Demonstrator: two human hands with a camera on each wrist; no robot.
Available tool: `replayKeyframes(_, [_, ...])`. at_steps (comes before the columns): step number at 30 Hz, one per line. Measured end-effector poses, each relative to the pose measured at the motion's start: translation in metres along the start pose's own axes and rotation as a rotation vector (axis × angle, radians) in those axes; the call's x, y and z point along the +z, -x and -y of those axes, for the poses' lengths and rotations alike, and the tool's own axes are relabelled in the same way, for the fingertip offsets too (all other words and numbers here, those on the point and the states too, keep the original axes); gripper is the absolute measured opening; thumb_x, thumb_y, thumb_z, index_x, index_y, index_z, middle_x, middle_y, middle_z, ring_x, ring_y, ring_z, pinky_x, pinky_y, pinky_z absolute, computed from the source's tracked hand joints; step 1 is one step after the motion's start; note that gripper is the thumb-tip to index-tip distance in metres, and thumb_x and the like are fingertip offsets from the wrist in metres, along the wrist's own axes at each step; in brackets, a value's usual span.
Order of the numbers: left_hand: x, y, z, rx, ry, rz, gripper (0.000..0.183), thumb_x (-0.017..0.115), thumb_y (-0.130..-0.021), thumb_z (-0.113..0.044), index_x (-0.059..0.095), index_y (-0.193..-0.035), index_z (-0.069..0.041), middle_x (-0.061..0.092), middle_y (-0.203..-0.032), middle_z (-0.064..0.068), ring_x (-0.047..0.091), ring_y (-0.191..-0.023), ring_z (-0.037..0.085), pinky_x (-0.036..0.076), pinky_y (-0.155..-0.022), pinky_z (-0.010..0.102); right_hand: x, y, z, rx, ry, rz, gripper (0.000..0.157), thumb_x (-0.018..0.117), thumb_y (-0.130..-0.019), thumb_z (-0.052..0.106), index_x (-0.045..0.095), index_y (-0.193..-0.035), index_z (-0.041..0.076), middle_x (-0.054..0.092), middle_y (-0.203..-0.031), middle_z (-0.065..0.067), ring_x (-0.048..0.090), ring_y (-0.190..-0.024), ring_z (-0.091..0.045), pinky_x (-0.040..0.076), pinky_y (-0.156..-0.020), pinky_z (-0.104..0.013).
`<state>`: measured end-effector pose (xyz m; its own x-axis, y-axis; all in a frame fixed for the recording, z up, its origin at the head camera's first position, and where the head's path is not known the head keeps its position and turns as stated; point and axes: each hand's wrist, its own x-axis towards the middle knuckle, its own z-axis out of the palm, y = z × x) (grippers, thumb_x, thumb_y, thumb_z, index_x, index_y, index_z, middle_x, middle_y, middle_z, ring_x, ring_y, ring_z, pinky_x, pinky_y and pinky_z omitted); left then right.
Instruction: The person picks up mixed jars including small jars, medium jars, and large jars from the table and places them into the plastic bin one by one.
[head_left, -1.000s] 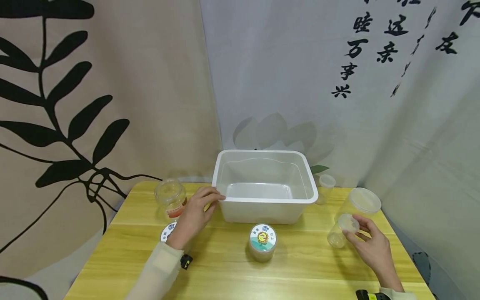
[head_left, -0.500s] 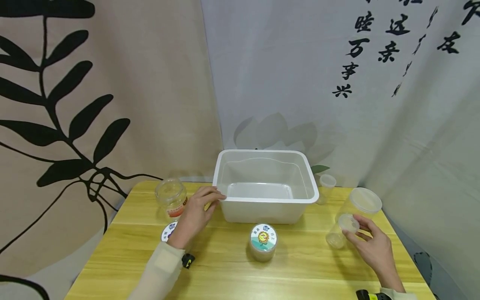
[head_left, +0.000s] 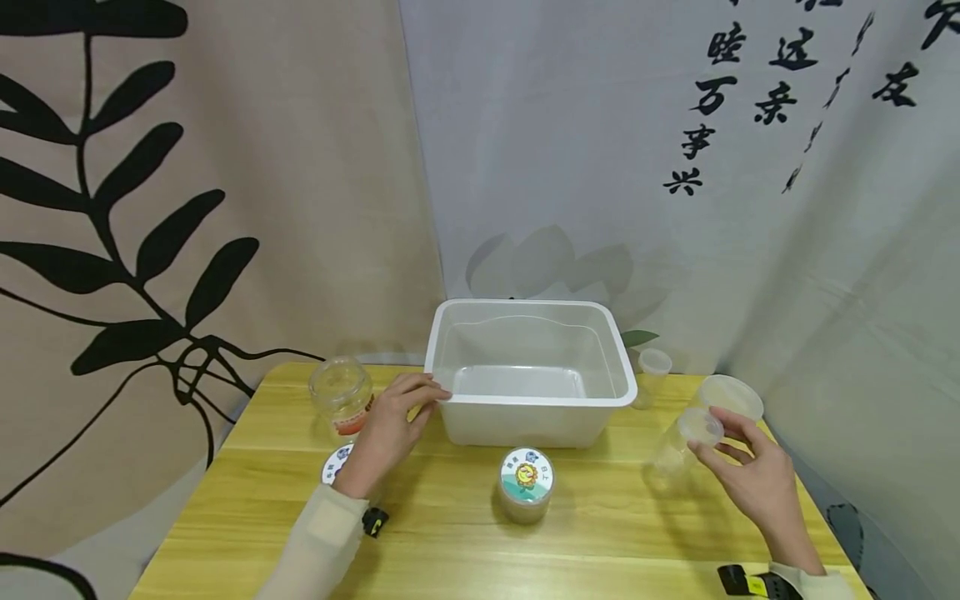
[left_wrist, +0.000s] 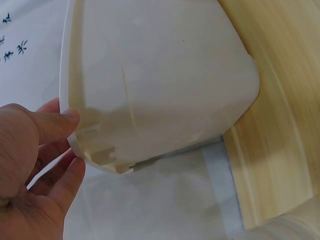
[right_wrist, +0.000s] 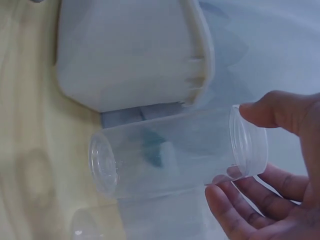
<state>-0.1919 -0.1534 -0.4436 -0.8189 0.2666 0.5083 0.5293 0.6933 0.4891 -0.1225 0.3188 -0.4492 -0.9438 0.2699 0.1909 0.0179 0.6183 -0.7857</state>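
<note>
A white plastic bin (head_left: 615, 392) stands empty at the back middle of the yellow wooden table (head_left: 450, 542). My left hand (head_left: 431, 398) holds the bin's front left corner, thumb and fingers pinching the rim (left_wrist: 70, 137). My right hand (head_left: 708, 437) holds a small clear jar (head_left: 675, 450) by its lidded end, tilted and lifted off the table to the right of the bin. In the right wrist view the thumb (right_wrist: 270, 110) and fingers (right_wrist: 235, 205) pinch the jar (right_wrist: 170, 152) at its lid, with the bin's corner (right_wrist: 130, 60) behind it.
A clear jar with a red label (head_left: 341, 396) stands left of my left hand, with a flat blue-and-white lid (head_left: 335, 465) by the wrist. A jar with a cartoon lid (head_left: 526, 483) sits before the bin. A small clear jar (head_left: 651, 375) and a wider lidded jar (head_left: 726, 398) stand at the right.
My right hand has raised the small clear jar off the table and a little to the right. The left hand stays on the bin's rim.
</note>
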Motion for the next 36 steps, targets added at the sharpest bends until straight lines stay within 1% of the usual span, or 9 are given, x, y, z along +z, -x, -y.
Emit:
replayKeyframes(2, [0.000,0.000,0.000,-0.004,-0.002,0.002,0.028,0.078,-0.089,-0.002,0.080,-0.107,-0.022,0.071,-0.121,-0.001,0.064,-0.126,0.023,0.059,-0.100,0.039,-0.003,-0.002,0.005,-0.036,-0.004,-0.016,0.061,0.080,-0.091,0.026,0.056,-0.144,0.006,0.059,-0.125,-0.005,0.048,-0.099,0.019,0.049,-0.079,0.001])
replayKeyframes(5, [0.000,0.000,0.000,-0.003,-0.006,0.003,0.028,0.078,-0.089,-0.001,0.080,-0.107,-0.022,0.071,-0.121,0.000,0.064,-0.125,0.023,0.059,-0.100,0.039,-0.008,-0.004,0.014,-0.082,-0.020,-0.037,0.060,0.080,-0.091,0.023,0.056,-0.143,0.005,0.057,-0.119,0.008,0.050,-0.100,0.017,0.048,-0.080,0.002])
replayKeyframes(8, [0.000,0.001,0.000,-0.001,-0.003,0.004,0.028,0.078,-0.089,-0.001,0.080,-0.107,-0.022,0.071,-0.121,0.001,0.064,-0.125,0.024,0.059,-0.099,0.039,-0.013,-0.006,0.024,-0.104,-0.038,-0.039,0.060,0.080,-0.091,0.021,0.056,-0.144,0.006,0.054,-0.117,0.018,0.051,-0.102,0.016,0.047,-0.081,0.003])
replayKeyframes(11, [0.000,0.001,0.000,-0.001,-0.003,0.002,0.028,0.079,-0.088,-0.001,0.080,-0.107,-0.022,0.071,-0.122,0.000,0.064,-0.125,0.024,0.059,-0.099,0.040,-0.020,-0.007,0.035,-0.124,-0.058,-0.020,0.061,0.079,-0.092,0.020,0.054,-0.146,0.008,0.052,-0.119,0.022,0.053,-0.103,0.015,0.048,-0.082,0.001])
replayKeyframes(15, [0.000,0.001,0.000,0.000,-0.008,-0.004,0.028,0.079,-0.088,-0.001,0.080,-0.107,-0.022,0.071,-0.121,-0.001,0.064,-0.126,0.024,0.059,-0.099,0.040,-0.028,-0.010,0.048,-0.168,-0.075,0.000,0.061,0.079,-0.092,0.017,0.053,-0.147,0.009,0.053,-0.121,0.022,0.057,-0.101,0.017,0.051,-0.081,-0.002])
replayKeyframes(23, [0.000,0.000,0.000,-0.010,-0.010,0.001,0.028,0.078,-0.089,-0.001,0.080,-0.107,-0.022,0.071,-0.122,0.001,0.064,-0.125,0.023,0.060,-0.098,0.039,-0.040,-0.022,0.077,-0.238,-0.111,-0.013,0.060,0.080,-0.089,0.010,0.056,-0.145,0.011,0.057,-0.122,0.023,0.063,-0.099,0.014,0.055,-0.075,-0.006])
replayKeyframes(26, [0.000,0.000,0.001,-0.002,-0.007,0.000,0.027,0.077,-0.089,-0.001,0.080,-0.107,-0.021,0.071,-0.121,0.002,0.064,-0.124,0.023,0.060,-0.098,0.039,-0.043,-0.028,0.089,-0.246,-0.115,0.000,0.061,0.081,-0.089,0.012,0.056,-0.145,0.013,0.056,-0.123,0.021,0.063,-0.100,0.014,0.055,-0.075,-0.006])
replayKeyframes(29, [0.001,0.000,0.002,0.007,0.000,-0.003,0.026,0.077,-0.089,-0.001,0.080,-0.106,-0.021,0.071,-0.120,0.002,0.065,-0.123,0.023,0.060,-0.097,0.039,-0.042,-0.036,0.100,-0.252,-0.103,0.015,0.061,0.081,-0.089,0.016,0.057,-0.145,0.014,0.056,-0.124,0.018,0.062,-0.102,0.015,0.054,-0.078,-0.004])
replayKeyframes(36, [0.001,0.000,0.001,0.000,-0.007,-0.011,0.027,0.078,-0.088,-0.001,0.080,-0.106,-0.021,0.071,-0.121,0.000,0.065,-0.123,0.023,0.060,-0.097,0.039,-0.028,-0.055,0.121,-0.251,-0.077,0.066,0.059,0.080,-0.091,0.029,0.057,-0.145,0.018,0.058,-0.133,0.004,0.060,-0.105,0.009,0.051,-0.085,-0.002])
